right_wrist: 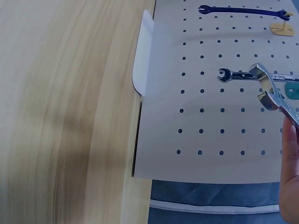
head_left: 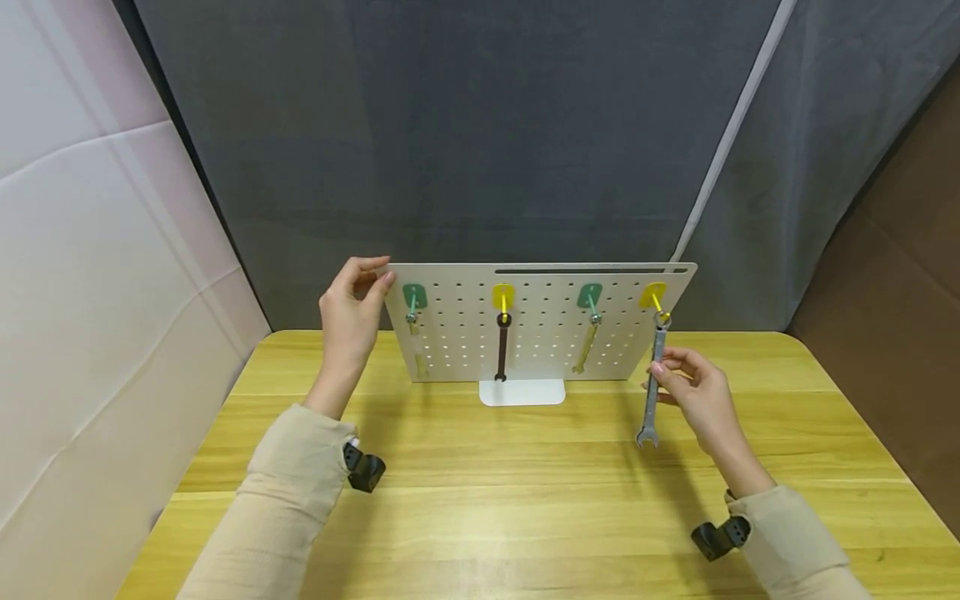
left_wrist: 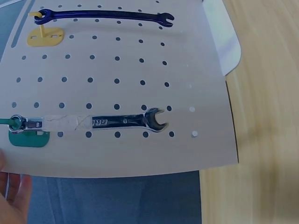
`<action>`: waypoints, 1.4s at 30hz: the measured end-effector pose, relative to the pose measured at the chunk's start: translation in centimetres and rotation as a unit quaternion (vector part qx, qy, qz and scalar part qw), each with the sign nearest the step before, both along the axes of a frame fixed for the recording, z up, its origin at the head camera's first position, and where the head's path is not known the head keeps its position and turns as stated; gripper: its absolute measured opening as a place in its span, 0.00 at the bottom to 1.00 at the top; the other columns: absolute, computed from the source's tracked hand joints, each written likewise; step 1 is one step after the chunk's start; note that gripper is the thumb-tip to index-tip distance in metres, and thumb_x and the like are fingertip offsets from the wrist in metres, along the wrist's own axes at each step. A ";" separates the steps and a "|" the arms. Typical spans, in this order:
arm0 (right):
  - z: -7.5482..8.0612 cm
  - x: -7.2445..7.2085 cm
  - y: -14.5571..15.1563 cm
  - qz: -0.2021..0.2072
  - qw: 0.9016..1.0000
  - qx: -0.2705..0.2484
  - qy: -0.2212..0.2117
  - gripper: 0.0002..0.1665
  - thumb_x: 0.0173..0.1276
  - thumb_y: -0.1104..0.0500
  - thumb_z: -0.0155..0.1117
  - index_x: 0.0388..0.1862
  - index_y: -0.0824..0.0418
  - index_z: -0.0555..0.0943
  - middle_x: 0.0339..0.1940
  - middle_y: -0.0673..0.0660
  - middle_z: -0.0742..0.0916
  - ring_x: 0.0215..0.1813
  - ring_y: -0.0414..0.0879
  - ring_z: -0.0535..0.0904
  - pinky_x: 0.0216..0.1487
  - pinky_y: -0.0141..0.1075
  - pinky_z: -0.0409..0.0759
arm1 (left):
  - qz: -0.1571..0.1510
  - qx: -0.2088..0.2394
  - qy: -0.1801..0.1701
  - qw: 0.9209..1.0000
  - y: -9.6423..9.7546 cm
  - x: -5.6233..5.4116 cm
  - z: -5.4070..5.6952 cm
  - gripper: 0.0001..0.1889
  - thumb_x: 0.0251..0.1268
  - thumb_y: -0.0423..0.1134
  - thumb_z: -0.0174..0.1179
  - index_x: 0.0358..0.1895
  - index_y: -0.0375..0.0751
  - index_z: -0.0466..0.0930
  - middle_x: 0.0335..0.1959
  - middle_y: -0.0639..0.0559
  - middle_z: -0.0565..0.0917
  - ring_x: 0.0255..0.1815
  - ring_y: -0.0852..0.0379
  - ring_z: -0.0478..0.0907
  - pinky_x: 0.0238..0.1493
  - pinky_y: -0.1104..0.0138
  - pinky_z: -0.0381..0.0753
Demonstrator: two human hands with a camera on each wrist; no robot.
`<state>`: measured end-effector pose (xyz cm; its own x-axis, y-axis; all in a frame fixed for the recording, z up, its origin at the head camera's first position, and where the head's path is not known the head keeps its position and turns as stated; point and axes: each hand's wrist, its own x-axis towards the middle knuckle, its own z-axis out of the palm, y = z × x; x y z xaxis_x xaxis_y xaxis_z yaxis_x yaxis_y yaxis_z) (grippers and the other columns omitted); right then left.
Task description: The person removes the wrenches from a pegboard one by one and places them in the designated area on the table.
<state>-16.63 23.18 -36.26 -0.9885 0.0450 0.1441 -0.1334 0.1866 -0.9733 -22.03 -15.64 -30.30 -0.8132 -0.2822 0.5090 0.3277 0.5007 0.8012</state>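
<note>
My right hand (head_left: 697,396) pinches a silver combination wrench (head_left: 651,408) between thumb and fingers, its open end pointing down. The wrench's ring end is at the tip of the far-right yellow hook (head_left: 653,293); whether it is fully over the hook I cannot tell. My left hand (head_left: 349,312) grips the upper left corner of a white pegboard (head_left: 543,350), thumb in front. On the board, a silver wrench (left_wrist: 121,122) hangs from the left green hook (head_left: 415,295), a dark wrench (head_left: 502,350) from the yellow hook (head_left: 503,294), and another wrench (head_left: 585,350) from the right green hook (head_left: 589,294).
The pegboard stands upright on a white foot (head_left: 525,393) towards the back of a wooden table (head_left: 487,500). Behind it hangs a dark grey curtain (head_left: 450,150). A white sheet (head_left: 112,292) flanks the left side, a brown panel (head_left: 892,292) the right.
</note>
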 end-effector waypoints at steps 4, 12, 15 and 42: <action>0.1 0.0 0.1 0.004 1.000 -0.019 0.015 0.06 0.70 0.62 0.58 0.43 0.51 0.75 0.31 0.38 0.82 0.32 0.32 0.84 0.35 0.26 0.82 | 0.000 -0.002 -0.001 1.000 0.1 0.0 0.2 0.12 0.65 0.34 0.60 0.50 0.37 0.81 0.44 0.39 0.84 0.38 0.62 0.75 0.37 0.84 0.70; 0.1 0.2 0.1 0.017 0.999 -0.027 0.034 0.07 0.70 0.64 0.58 0.42 0.53 0.77 0.32 0.40 0.82 0.33 0.32 0.84 0.36 0.26 0.82 | -0.003 -0.003 -0.001 1.000 0.2 -0.1 0.3 0.12 0.65 0.34 0.60 0.50 0.36 0.80 0.44 0.39 0.84 0.40 0.57 0.77 0.37 0.81 0.69; -0.1 0.2 0.0 0.022 0.999 -0.018 0.028 0.08 0.70 0.64 0.59 0.41 0.50 0.77 0.32 0.39 0.82 0.33 0.32 0.84 0.36 0.26 0.82 | -0.003 -0.003 -0.003 1.000 0.3 0.0 0.3 0.12 0.65 0.34 0.60 0.50 0.36 0.80 0.44 0.39 0.84 0.41 0.55 0.78 0.37 0.81 0.69; -4.3 -0.6 2.8 0.021 0.980 0.155 -0.123 0.23 0.71 0.65 0.56 0.59 0.79 0.67 0.34 0.48 0.80 0.32 0.27 0.79 0.40 0.34 0.84 | 0.003 -0.007 -0.013 1.000 0.0 0.0 0.2 0.12 0.65 0.35 0.60 0.49 0.37 0.80 0.44 0.38 0.84 0.43 0.50 0.80 0.38 0.78 0.69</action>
